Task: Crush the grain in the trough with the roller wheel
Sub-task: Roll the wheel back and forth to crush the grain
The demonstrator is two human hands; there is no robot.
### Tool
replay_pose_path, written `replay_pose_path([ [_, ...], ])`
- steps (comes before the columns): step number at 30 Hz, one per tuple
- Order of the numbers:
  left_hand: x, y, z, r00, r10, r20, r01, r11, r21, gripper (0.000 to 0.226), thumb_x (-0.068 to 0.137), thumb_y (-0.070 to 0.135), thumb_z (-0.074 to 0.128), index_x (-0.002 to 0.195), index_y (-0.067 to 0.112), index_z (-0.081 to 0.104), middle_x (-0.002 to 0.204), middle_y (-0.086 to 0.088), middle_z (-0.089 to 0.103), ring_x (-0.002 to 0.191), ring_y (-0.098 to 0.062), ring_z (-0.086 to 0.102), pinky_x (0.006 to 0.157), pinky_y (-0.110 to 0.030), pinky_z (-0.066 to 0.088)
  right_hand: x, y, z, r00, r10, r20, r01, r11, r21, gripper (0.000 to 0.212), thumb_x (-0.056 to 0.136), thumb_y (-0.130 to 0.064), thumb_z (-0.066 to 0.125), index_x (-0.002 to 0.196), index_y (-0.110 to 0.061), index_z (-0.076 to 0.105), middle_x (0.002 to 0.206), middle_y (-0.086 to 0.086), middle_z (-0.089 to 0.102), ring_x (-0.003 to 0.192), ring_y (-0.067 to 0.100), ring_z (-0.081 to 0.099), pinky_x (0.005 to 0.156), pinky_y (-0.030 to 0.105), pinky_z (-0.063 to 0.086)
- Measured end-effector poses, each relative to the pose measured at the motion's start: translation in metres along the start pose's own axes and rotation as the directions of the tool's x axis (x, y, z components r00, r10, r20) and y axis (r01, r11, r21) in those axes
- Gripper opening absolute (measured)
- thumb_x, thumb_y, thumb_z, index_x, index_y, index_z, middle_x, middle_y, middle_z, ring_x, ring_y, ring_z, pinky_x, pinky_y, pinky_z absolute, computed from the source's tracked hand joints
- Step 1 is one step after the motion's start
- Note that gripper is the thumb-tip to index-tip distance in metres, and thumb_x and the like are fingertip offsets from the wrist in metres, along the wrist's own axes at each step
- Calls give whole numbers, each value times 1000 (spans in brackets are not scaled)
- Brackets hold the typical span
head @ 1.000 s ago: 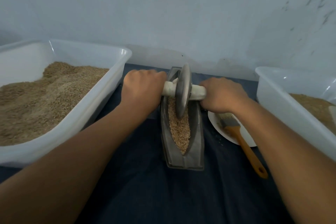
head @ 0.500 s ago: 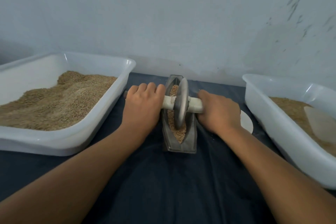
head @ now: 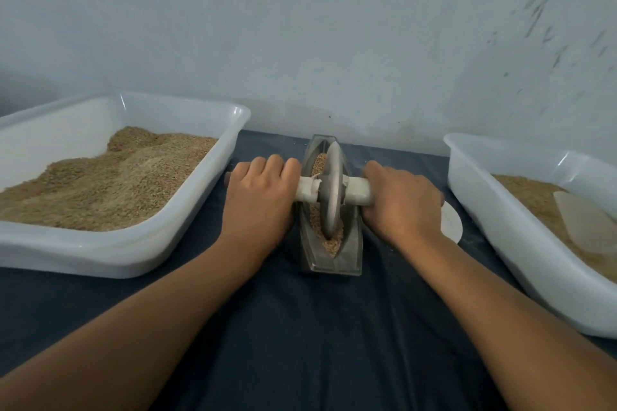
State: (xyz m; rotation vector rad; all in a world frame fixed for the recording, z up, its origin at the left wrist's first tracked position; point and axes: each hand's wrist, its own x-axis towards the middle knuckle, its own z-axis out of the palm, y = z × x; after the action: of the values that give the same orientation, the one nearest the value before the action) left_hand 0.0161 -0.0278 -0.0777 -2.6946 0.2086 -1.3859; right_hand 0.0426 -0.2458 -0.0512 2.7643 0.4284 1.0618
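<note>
I see my left hand (head: 258,200) and right hand (head: 399,207) each curled around one end of the pale axle (head: 359,192) of the metal roller wheel (head: 333,190). The wheel stands upright in the grain (head: 334,240) of the narrow trough (head: 329,260), mid-counter (head: 300,344) between two white tubs of grain (head: 110,253).

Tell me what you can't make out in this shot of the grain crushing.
Head view only:
- Handle ends: wrapped by the left hand and right hand.
- White disc: mostly behind the right hand.
- Right tub: cut off by the frame edge.
- Grain under the wheel: hidden by it.
</note>
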Motion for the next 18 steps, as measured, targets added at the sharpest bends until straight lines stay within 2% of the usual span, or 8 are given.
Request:
replay_pose_path([
  [3,7,-2,9,1000,1,2,-1,1000,16,17,78,8,59,83,16,45,74,-3,49,65,-24,43,62,-36,31,10,2,11,993,48,109,-53,998,44,22,77,-33,65,84,-28,45,61,-10,44,52,20,43,47,25,23],
  [7,20,-4,21,1000,19,7,-19,998,57,16,79,7,59,79,18,46,68,-1,48,59,-22,41,58,-35,28,24,8,21,972,51,230,-69,995,72,17,78,-39,61,88,-30,51,64,-9,49,59,23,51,51,30,34],
  [11,32,-6,31,1000,11,26,-13,997,72,18,78,7,61,74,19,48,63,-1,48,55,-22,42,56,-34,27,45,14,24,932,17,362,-62,992,114,14,75,-39,60,87,-34,56,70,-11,55,59,14,48,51,28,30],
  [14,40,-7,36,998,-6,63,0,996,85,20,75,7,63,72,20,48,62,0,48,54,-21,41,56,-33,27,61,18,24,869,-41,493,-39,988,150,13,75,-41,61,87,-35,58,75,-11,58,62,11,52,50,27,32],
  [18,53,-7,42,987,-13,161,-7,993,120,26,77,10,63,74,22,41,63,5,37,56,-18,36,59,-33,25,82,21,26,761,-80,643,-89,970,226,11,72,-34,68,81,-32,63,77,-6,65,67,15,61,54,28,40],
])
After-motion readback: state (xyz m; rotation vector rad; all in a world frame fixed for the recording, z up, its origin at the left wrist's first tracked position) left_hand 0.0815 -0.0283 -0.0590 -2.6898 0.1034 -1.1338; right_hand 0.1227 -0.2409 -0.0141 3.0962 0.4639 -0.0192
